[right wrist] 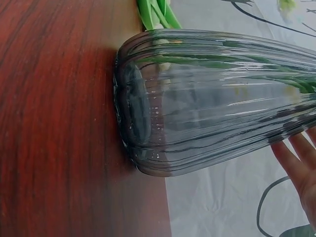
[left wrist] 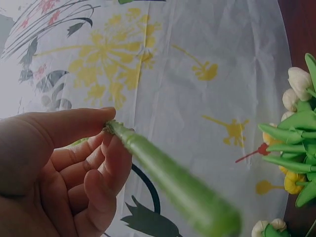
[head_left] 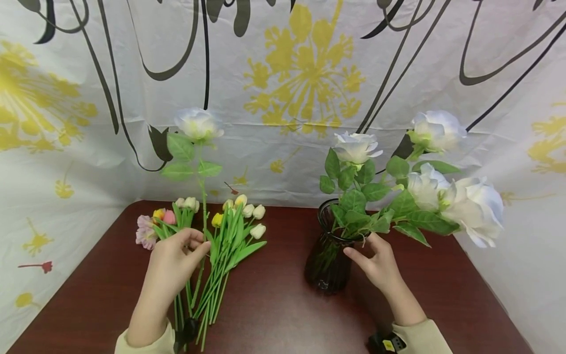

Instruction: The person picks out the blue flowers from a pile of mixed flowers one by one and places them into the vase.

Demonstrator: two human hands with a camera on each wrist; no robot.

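My left hand (head_left: 179,255) pinches the green stem (left wrist: 163,170) of a white rose (head_left: 200,124) between thumb and fingertips. The rose stands upright above tulips with white and yellow heads (head_left: 236,233) on the table. At the right, a dark, ribbed glass vase (head_left: 327,270) holds several white roses (head_left: 357,146), most leaning right over its rim. My right hand (head_left: 378,260) holds the vase's right side just below the rim, thumb in front. In the right wrist view, its fingertips (right wrist: 284,153) rest against the glass vase (right wrist: 207,123); its thumb is out of sight.
A dark red-brown table (head_left: 274,305) lies under everything. Pink flowers (head_left: 146,231) lie left of the tulips. Behind the table hangs a white cloth (head_left: 274,162) printed with yellow flowers and dark lines. The big rose heads (head_left: 473,209) reach past the table's right edge.
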